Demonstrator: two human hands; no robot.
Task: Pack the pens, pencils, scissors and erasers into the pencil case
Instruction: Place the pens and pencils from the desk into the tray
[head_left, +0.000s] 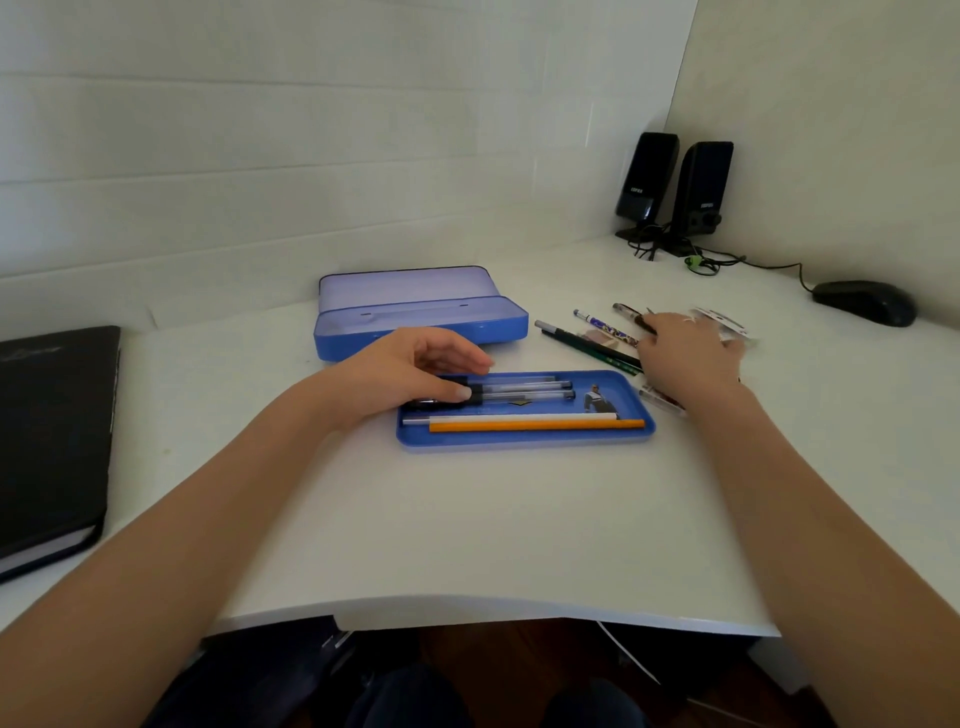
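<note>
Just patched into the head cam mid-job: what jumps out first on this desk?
The blue tray at center, already holding clear pens and an orange pencil, with the left hand resting on the pens' capped ends. Behind it sits the open blue pencil case. To the right, the right hand reaches into loose pens and pencils on the white desk.

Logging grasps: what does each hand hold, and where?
Left hand pinches a clear pen at its black cap end in the tray. Right hand's grip cannot be told.

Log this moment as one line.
left hand: on pens in blue tray | right hand: reaching loose pens | case: open
</note>
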